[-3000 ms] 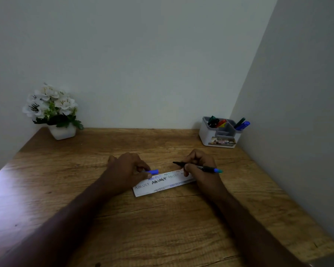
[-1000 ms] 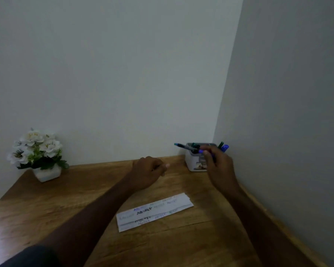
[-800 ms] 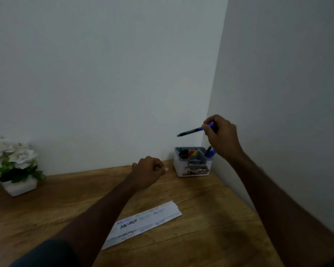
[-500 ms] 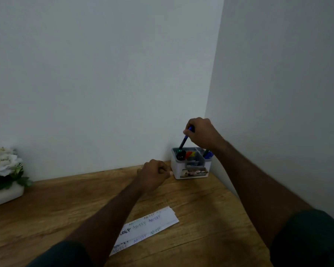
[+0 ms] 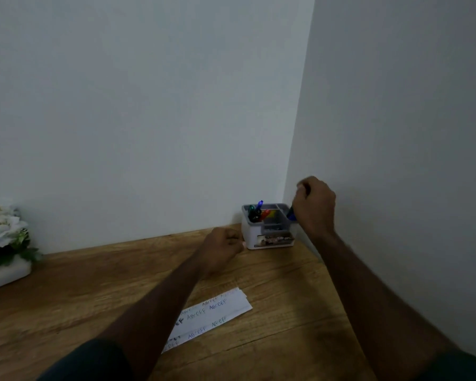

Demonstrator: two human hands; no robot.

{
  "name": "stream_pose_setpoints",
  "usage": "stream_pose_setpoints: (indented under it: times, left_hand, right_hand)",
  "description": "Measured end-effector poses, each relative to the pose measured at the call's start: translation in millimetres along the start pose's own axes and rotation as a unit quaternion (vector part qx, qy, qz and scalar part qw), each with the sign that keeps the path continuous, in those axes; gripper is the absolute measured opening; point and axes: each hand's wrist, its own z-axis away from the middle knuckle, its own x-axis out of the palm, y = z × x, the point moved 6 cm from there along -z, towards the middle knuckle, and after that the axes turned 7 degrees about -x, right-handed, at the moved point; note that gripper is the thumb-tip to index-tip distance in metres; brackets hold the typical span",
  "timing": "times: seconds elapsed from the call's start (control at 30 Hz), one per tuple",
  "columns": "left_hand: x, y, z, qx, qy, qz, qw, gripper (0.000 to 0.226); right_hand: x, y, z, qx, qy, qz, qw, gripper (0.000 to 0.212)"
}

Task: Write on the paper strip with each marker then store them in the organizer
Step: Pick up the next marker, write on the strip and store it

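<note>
The white paper strip (image 5: 226,307) lies on the wooden table (image 5: 66,292), covered with lines of lettering and partly hidden by my left forearm. The white and grey organizer (image 5: 252,240) stands in the far right corner. A blue-tipped marker (image 5: 259,205) stands in its left compartment among green, red and yellow ones. My left hand (image 5: 221,247) rests as a fist on the table just left of the organizer, with nothing visible in it. My right hand (image 5: 315,206) is over the organizer's right compartment, fingers curled on the top of a dark blue marker (image 5: 291,214) standing there.
A white pot of white flowers (image 5: 3,243) stands at the far left against the back wall. The right wall runs close along the table's right edge, right behind the organizer.
My right hand carried the blue-tipped marker from the strip to the organizer, lowered it into the left compartment, let go and moved to the right compartment. My left hand moved up beside the organizer.
</note>
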Motion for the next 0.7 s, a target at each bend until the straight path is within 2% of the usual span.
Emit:
stream_pose_setpoints:
  times: [0.07, 0.17, 0.23, 0.43, 0.53, 0.7]
  left_hand:
    - [11, -2, 1, -0.003, -0.027, -0.007, 1.0, 0.044]
    - [24, -6, 0, -0.01, -0.044, -0.026, 0.999, 0.059]
    - [29, -7, -2, -0.017, -0.045, -0.038, 0.998, 0.062]
    - [35, -7, -17, -0.026, -0.043, -0.047, 0.998, 0.064]
    - [39, -9, -27, -0.036, -0.051, -0.043, 0.997, 0.066]
    - [46, -9, -36, -0.042, -0.055, -0.034, 0.997, 0.067]
  right_hand:
    - [-5, 25, 28, 0.07, -0.001, 0.038, 0.997, 0.022]
    - [19, 56, 71, 0.117, -0.129, 0.061, 0.983, 0.018]
    - [34, 65, 90, 0.133, -0.182, 0.043, 0.973, 0.016]
    - [47, 76, 89, 0.151, -0.165, 0.01, 0.975, 0.023]
    - [53, 84, 84, 0.142, -0.193, -0.004, 0.971, 0.023]
    - [61, 89, 81, 0.129, -0.223, -0.023, 0.966, 0.038]
